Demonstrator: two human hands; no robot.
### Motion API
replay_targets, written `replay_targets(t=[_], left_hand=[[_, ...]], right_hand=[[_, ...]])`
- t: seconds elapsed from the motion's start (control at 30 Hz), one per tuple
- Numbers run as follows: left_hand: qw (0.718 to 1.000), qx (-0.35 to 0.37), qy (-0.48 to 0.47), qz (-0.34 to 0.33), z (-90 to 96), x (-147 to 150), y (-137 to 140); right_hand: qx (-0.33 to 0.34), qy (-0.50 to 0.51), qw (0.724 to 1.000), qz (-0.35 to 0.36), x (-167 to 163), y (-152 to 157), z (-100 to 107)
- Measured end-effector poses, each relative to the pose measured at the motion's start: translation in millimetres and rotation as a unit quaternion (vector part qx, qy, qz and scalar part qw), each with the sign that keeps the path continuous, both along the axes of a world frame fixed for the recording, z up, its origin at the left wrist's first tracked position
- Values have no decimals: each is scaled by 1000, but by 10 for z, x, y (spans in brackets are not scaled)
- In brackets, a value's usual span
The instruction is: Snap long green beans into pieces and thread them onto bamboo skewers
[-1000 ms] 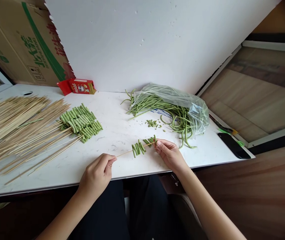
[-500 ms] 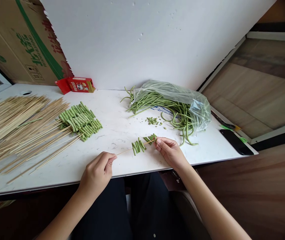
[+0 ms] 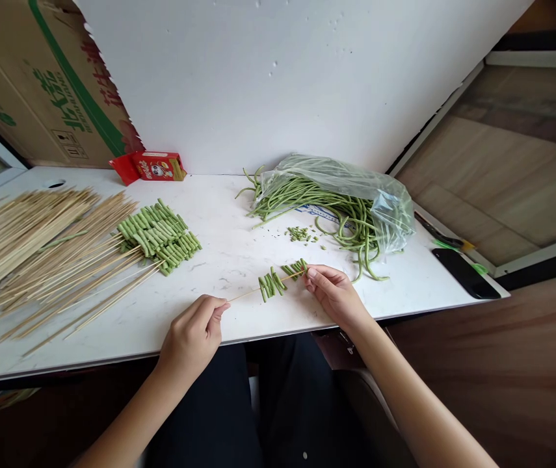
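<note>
My left hand [image 3: 194,328] is closed in a pinch on one end of a thin wooden skewer [image 3: 244,295], held just above the table's front part. Several short green bean pieces [image 3: 272,284] sit crosswise on the skewer in two groups with a gap between them. At the far end, my right hand [image 3: 332,291] pinches the outermost bean piece [image 3: 303,265] by the skewer's tip; its fingertips partly hide the tip. Beyond the right hand lie long green beans [image 3: 326,198], partly inside a clear plastic bag [image 3: 389,211].
Left on the white table [image 3: 229,221] lie loaded bean skewers [image 3: 160,234] beside a heap of bare skewers [image 3: 28,227]. Bean trimmings [image 3: 300,234] are scattered before the bag. A red packet [image 3: 153,167] stands at the back, a black phone [image 3: 465,273] at the right edge.
The view has shifted slightly. Both hands keep their grip at the two ends of the skewer, and the bean pieces hold nearly the same places on it.
</note>
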State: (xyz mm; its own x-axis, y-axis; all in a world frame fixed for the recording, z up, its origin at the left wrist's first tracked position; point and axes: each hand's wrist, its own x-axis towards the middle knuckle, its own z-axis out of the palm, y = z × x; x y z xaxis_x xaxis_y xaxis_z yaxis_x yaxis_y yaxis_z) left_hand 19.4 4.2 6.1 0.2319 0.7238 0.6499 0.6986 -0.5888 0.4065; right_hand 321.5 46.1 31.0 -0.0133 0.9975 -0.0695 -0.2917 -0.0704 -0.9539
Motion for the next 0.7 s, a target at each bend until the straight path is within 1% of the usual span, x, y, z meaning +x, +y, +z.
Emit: replay_targets(t=[0.3, 0.5, 0.7], left_hand=[[1000, 0, -2, -5, -6, 13, 17], [1000, 0, -2, -11, -13, 13, 10], [1000, 3, -6, -12, -10, 12, 7]], right_hand=[[5, -32, 999, -17, 5, -2, -10], [20, -84, 996, -29, -8, -29, -30], [47, -105, 992, -41, -11, -41, -73]])
